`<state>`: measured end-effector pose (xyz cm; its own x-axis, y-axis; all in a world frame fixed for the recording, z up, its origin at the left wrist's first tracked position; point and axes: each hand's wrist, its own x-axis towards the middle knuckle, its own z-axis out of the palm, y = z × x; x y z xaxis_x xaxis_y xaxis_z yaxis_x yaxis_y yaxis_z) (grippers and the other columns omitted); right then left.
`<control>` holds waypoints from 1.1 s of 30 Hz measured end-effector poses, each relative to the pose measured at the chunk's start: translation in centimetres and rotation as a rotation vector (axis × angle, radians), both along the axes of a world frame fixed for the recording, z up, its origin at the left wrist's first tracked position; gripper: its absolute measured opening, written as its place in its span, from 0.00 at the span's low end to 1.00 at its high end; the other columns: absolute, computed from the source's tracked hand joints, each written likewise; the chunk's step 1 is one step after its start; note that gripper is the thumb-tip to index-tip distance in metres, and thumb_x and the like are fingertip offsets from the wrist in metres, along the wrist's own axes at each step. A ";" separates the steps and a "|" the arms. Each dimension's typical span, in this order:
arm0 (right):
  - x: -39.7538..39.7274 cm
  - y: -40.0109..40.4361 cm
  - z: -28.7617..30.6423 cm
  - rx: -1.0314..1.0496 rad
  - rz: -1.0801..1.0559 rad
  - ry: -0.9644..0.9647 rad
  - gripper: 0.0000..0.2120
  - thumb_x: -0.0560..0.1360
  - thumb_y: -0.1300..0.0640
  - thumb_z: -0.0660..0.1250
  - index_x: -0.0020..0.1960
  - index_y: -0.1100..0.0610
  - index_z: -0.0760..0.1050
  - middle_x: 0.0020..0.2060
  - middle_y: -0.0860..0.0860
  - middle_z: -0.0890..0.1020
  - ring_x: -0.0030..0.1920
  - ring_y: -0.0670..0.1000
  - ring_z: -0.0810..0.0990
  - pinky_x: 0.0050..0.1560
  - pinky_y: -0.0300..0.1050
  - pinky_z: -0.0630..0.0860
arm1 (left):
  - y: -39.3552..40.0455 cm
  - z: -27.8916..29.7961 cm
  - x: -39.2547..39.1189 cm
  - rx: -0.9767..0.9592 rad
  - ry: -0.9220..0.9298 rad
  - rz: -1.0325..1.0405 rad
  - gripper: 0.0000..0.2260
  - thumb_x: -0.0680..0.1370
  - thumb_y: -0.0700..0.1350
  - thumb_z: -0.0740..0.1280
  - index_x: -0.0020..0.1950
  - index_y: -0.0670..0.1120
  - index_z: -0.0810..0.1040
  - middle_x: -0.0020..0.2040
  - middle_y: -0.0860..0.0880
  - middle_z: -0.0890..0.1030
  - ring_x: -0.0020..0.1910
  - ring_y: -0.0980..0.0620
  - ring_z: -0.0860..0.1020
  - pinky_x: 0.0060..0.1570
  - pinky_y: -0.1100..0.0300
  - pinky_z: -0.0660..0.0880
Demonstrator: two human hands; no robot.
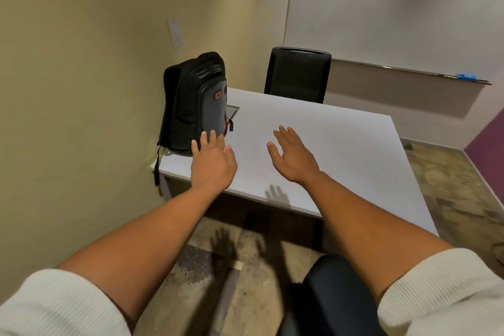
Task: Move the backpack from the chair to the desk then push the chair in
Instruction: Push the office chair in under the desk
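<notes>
Head view. A white rectangular desk (327,150) fills the centre of the frame, its top bare and matte, with its left edge close against a yellowish wall (81,63). The backpack (196,106), black with a grey front panel and a small red badge, stands upright on the desk's left side, at centre left of the frame; one strap (157,166) hangs over the desk edge. Just right of the backpack a small rectangular inset (232,110) is set into the desk surface; what it is cannot be told from here. The left hand (212,163) reaches forward with fingers spread and extended, gripping nothing, its fingertips just before the lower front of the backpack; whether they touch it is unclear. The right hand (294,155) hovers over the desk centre, likewise spread flat and empty, well apart from the backpack. Both forearms are bare, with pale ribbed sleeves (447,294) pushed up at the bottom corners of the frame. A dark chair (335,297) sits at lower centre right, on the near side of the desk and not under it. A second black chair (298,76) stands behind the far edge. At upper right a whiteboard (395,8) covers the wall, a blue object (466,77) resting on its tray. The floor (450,185) is mottled brown; a purple wall (488,139) shows at the right edge.
</notes>
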<state>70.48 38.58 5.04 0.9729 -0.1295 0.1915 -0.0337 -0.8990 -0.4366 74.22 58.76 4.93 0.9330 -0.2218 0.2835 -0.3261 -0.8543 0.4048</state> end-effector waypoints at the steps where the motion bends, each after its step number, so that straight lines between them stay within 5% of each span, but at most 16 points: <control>1: -1.3 -0.2 -0.2 0.000 0.009 0.002 0.28 0.82 0.41 0.48 0.78 0.52 0.55 0.78 0.49 0.54 0.78 0.49 0.46 0.74 0.50 0.50 | -0.1 -0.3 -1.5 0.003 0.011 0.003 0.22 0.83 0.48 0.51 0.76 0.41 0.62 0.78 0.40 0.60 0.78 0.42 0.52 0.76 0.43 0.46; 9: -9.6 -2.5 -1.6 -0.016 -0.011 0.031 0.28 0.82 0.40 0.47 0.78 0.52 0.55 0.78 0.49 0.54 0.77 0.49 0.46 0.73 0.49 0.50 | -1.8 -2.5 -10.0 -0.006 0.061 -0.021 0.23 0.84 0.48 0.50 0.77 0.40 0.61 0.78 0.40 0.59 0.78 0.42 0.52 0.75 0.46 0.44; 33: -19.2 -12.9 -2.0 0.007 -0.071 0.072 0.29 0.82 0.40 0.47 0.78 0.54 0.52 0.79 0.49 0.52 0.77 0.48 0.45 0.73 0.47 0.49 | -12.4 -1.9 -18.7 0.112 0.074 -0.091 0.24 0.84 0.49 0.48 0.77 0.39 0.59 0.78 0.38 0.57 0.78 0.41 0.52 0.76 0.45 0.46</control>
<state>51.28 25.66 3.07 0.9725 -0.1994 0.1203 -0.1285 -0.8904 -0.4366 55.57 46.32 3.00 0.9250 -0.3329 0.1833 -0.3771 -0.8635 0.3348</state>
